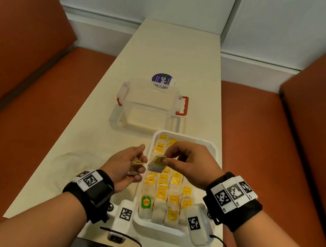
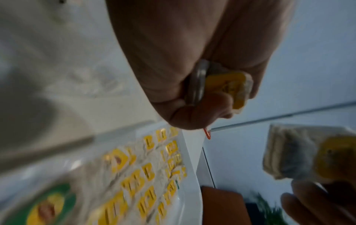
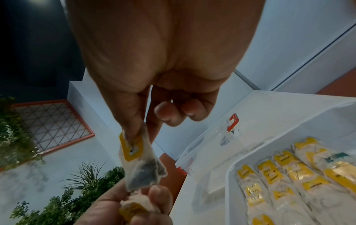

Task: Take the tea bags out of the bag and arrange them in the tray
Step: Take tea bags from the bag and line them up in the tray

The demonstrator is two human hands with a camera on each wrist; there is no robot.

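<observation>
The right hand [image 1: 189,166] pinches a soft, papery tea bag [image 1: 156,163] by its yellow tag, thumb and forefinger tight, the pouch dangling just above the tray's left edge. The left hand [image 1: 126,167] curls round a small clump of tea bags [image 1: 136,165], crumpled and pale with a yellow tag showing. The white plastic tray [image 1: 162,226], rounded at the corners, sits near on the cream desk [image 1: 169,55], packed with rows of yellow-tagged bags and one green-labelled bag [image 1: 146,202] at its near left. A limp clear plastic bag [image 1: 74,160] lies flat left of the hands. Farther off stands a clear box [image 1: 150,104] with red latches. Orange padded benches [image 1: 25,78] flank both sides.
</observation>
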